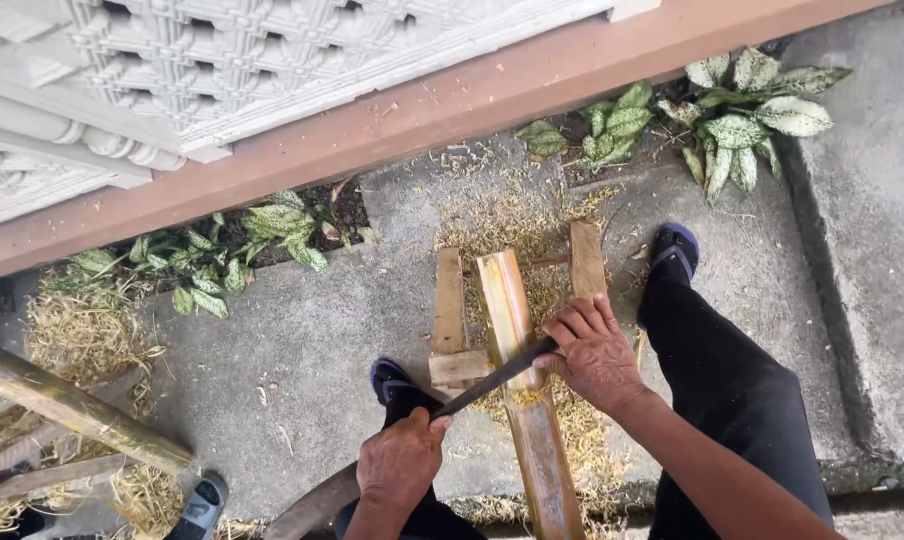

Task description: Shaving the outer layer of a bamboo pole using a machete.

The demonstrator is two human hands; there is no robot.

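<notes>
Left hand (400, 462) is closed around the handle end of a dark blade (494, 378). Right hand (594, 350) presses on the blade's far end, fingers curled over it. The split bamboo length (517, 360) lies between both hands, under the blade, resting on a wooden frame (450, 310).

I see a grey concrete floor (302, 340), a carved pale stone wall (222, 60), a reddish-brown ledge (452, 110) and speckled green plants (742, 125).

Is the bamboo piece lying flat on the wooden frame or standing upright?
Lying flat: the bamboo piece rests lengthwise across the wooden frame, under the blade.
</notes>
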